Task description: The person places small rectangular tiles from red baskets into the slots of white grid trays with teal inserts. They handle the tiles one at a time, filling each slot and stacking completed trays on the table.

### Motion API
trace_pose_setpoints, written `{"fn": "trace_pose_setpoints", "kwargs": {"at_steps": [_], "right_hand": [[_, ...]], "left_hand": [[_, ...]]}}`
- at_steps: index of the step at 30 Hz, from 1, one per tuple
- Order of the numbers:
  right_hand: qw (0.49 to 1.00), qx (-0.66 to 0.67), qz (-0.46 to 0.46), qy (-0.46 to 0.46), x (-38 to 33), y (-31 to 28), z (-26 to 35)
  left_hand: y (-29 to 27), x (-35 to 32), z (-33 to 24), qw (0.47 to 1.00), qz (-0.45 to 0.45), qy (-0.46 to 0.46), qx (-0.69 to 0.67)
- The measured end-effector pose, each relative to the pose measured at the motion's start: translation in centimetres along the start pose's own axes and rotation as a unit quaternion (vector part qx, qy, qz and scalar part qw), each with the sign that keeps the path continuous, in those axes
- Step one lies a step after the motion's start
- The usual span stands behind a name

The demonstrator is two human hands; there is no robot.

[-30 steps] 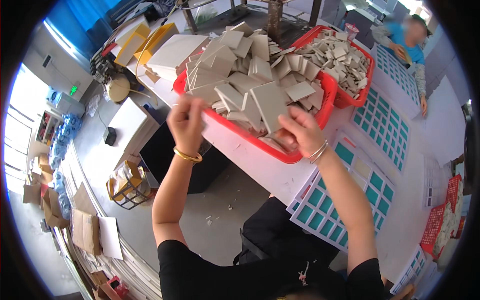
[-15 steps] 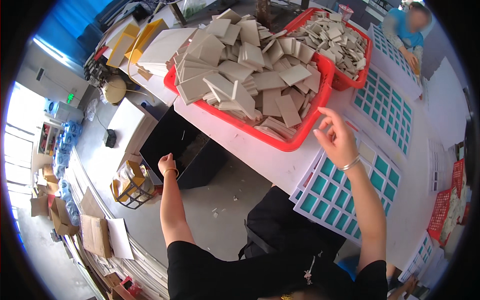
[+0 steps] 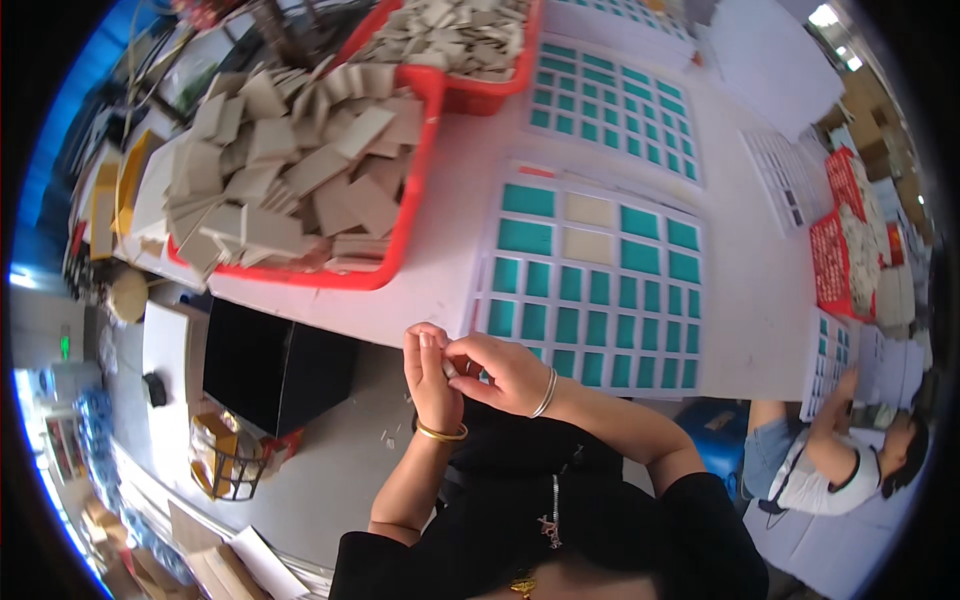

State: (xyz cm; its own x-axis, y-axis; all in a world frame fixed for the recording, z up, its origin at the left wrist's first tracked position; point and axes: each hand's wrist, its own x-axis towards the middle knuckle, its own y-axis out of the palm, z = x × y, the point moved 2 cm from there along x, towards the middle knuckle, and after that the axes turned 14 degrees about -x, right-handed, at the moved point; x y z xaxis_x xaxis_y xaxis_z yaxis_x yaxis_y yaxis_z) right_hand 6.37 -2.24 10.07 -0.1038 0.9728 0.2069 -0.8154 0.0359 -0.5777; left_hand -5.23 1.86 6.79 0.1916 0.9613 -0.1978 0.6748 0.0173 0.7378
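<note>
My left hand (image 3: 432,385) and my right hand (image 3: 510,375) meet in front of my body, just off the table's near edge. Between their fingers shows a small pale piece (image 3: 449,369), mostly hidden; both hands are closed on it. Right beside them on the table lies a white grid frame (image 3: 600,308) with teal compartments. Two of its upper compartments hold cream tiles (image 3: 588,245). To the left stands a red basket (image 3: 412,205) heaped with loose grey-beige tiles (image 3: 290,170).
A second red basket (image 3: 520,75) with smaller tiles and another teal grid (image 3: 612,110) are farther back. A dark bin (image 3: 270,365) stands on the floor at left. On the right a co-worker (image 3: 825,465) handles another grid, near red crates (image 3: 838,255).
My hands were apart, the left over the bin and the right by the basket; now they are together. The view has turned right, and the co-worker at far right shows more fully.
</note>
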Motion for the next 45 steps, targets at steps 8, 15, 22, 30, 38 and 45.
{"fn": "trace_pose_setpoints", "kwargs": {"at_steps": [8, 15, 22, 30, 38, 45], "right_hand": [[0.938, 0.177, -0.159, 0.251, -8.1, -7.7, -5.3], [0.939, -0.072, -0.205, 0.266, -10.0, -14.6, -12.4], [0.96, -0.161, -0.095, 0.208, -7.7, -15.1, -15.0], [0.917, -0.364, -0.078, 0.144, -7.2, -13.8, -14.4], [0.914, -0.36, -0.136, 0.13, -8.4, -13.7, -14.3], [0.902, -0.399, -0.126, 0.101, -8.7, -13.6, -13.9]], "left_hand": [[4.6, 0.5, 5.1, 0.943, 0.174, -0.148, 0.241], [5.8, 3.8, 7.0, 0.952, 0.117, -0.268, 0.089], [7.5, 6.0, 8.6, 0.946, 0.136, -0.193, 0.224], [9.6, 8.0, 13.7, 0.781, 0.387, 0.105, 0.478], [9.4, 8.5, 14.1, 0.743, 0.358, 0.139, 0.547], [9.7, 6.9, 12.1, 0.549, 0.47, 0.258, 0.641]]}}
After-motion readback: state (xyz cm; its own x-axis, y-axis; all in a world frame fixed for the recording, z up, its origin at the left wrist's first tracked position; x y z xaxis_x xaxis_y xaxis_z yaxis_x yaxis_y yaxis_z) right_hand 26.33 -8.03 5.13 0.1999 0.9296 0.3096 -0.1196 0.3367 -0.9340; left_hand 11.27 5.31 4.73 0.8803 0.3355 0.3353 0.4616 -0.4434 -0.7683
